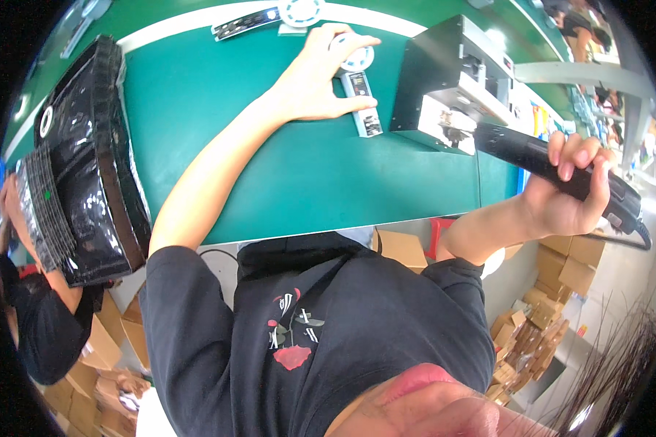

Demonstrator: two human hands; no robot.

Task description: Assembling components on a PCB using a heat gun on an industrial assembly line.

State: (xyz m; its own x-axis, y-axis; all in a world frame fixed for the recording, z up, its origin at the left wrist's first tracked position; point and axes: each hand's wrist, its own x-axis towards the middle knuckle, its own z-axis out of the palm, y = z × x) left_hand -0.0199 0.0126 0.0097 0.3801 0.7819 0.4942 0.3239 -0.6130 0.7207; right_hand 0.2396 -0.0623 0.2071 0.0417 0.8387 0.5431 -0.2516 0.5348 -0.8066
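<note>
My left hand (317, 76) reaches far over the green table (299, 182), fingers spread on a white round disc (360, 58) joined to a narrow grey strip part (364, 105). The hand presses on this part rather than lifting it. My right hand (570, 186) is closed around a black tool handle (521, 151) at the table's right edge. The handle's tip points at the front of a black box-shaped machine (444, 69), where a white fixture sits.
A tall stack of glossy black trays (87, 167) stands at the left. A second disc-and-strip part (270, 18) lies at the far edge. Another person in a dark sleeve (29, 313) is at the lower left. Cardboard boxes (554, 291) lie on the floor.
</note>
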